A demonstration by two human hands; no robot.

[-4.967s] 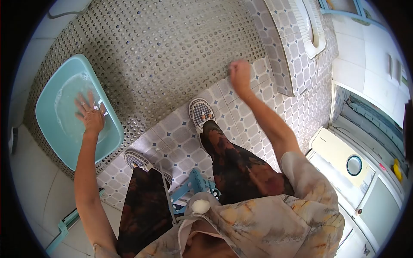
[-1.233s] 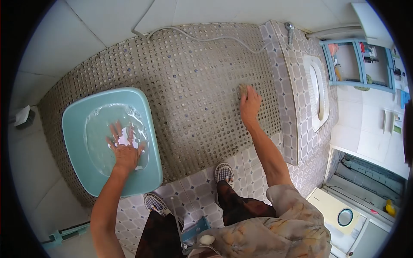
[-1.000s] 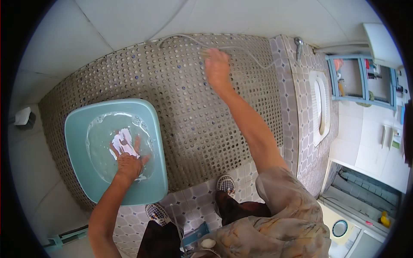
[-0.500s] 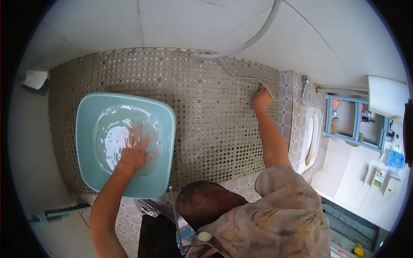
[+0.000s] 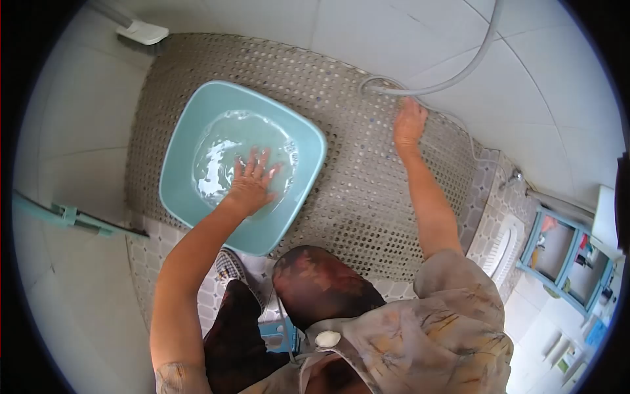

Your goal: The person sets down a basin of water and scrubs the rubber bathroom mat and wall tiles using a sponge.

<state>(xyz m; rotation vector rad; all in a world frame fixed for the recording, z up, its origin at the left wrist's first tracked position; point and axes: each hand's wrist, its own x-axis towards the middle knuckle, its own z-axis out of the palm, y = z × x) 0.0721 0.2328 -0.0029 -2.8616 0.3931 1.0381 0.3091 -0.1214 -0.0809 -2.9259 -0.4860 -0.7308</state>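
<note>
My left hand (image 5: 249, 190) lies in the shallow clear water of a pale turquoise plastic basin (image 5: 178, 172). Its fingers are spread, partly under the surface, with nothing visible in them. Out to the right, my right hand (image 5: 411, 122) is low over the mat by the wall, at the grey shower hose (image 5: 453, 82). The fingers there are bent close together and partly hidden. Whether they grip the hose or only touch it I cannot make out.
A perforated mat (image 5: 357, 197) covers the floor under the basin. A white-headed brush (image 5: 143, 31) hangs at upper left. To the right are a squat toilet (image 5: 506, 246), a metal tap (image 5: 516, 176) and a blue shelf rack (image 5: 556, 253). My patterned shoe (image 5: 230, 268) is near the basin.
The view has turned and shifted, so the basin appears higher and further right. My right hand has moved closer to the wall and the hose loop. My left hand stays in the water, fingers spread.
</note>
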